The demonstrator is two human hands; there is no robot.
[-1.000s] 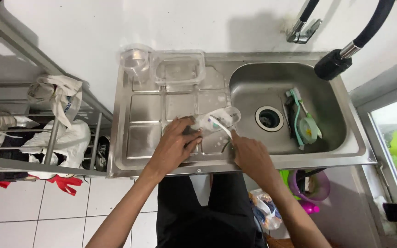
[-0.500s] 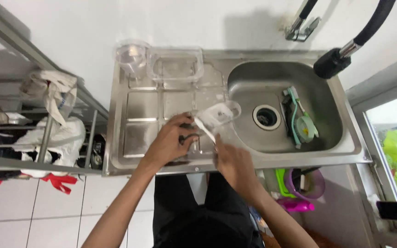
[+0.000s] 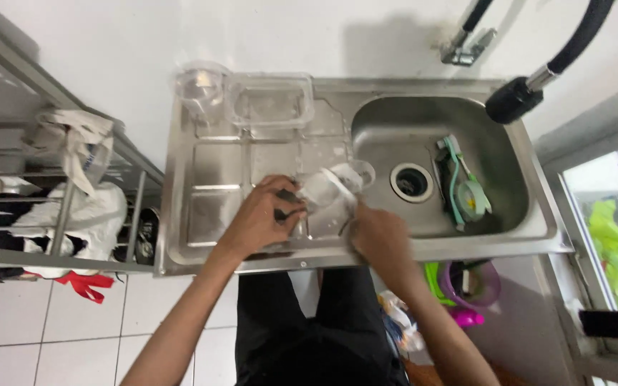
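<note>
Currently left hand (image 3: 262, 218) grips a clear plastic container (image 3: 330, 187) tilted over the drainboard (image 3: 216, 168), right at the sink basin (image 3: 423, 125) edge. Right hand (image 3: 379, 236) is just beside the container's lower side, blurred; can't tell its grip. Behind: clear rectangular tub (image 3: 270, 100) and clear cup (image 3: 198, 86) at the wall. Green brush (image 3: 463, 189) lies in the basin.

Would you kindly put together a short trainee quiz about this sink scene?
1. True or false: the left hand holds a clear cup.
2. Where do the green items lie? A) drainboard B) basin C) rack
3. Which container stands beside the clear jug at the wall?

Key: 1 true; 2 B; 3 the clear rectangular tub.
</note>
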